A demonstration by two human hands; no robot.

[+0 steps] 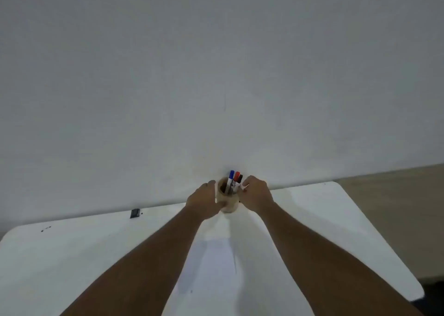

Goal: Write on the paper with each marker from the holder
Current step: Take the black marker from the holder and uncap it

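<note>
A tan cylindrical holder [228,201] stands at the far edge of the white table [72,255], close to the wall. Three white markers stick up out of it: one with a blue cap [231,174], one with a red cap [237,175], one with a black cap [240,178]. My left hand [204,201] wraps the holder's left side. My right hand [257,194] is at the holder's right rim, fingertips pinching something white beside the black-capped marker; what it is stays unclear. A sheet of white paper [211,272] lies between my forearms, nearer to me.
A small dark object [135,213] lies at the table's far edge on the left, with a few dark specks [45,229] further left. A pale wall rises right behind the table. The table's right edge [374,231] drops off to a brownish floor.
</note>
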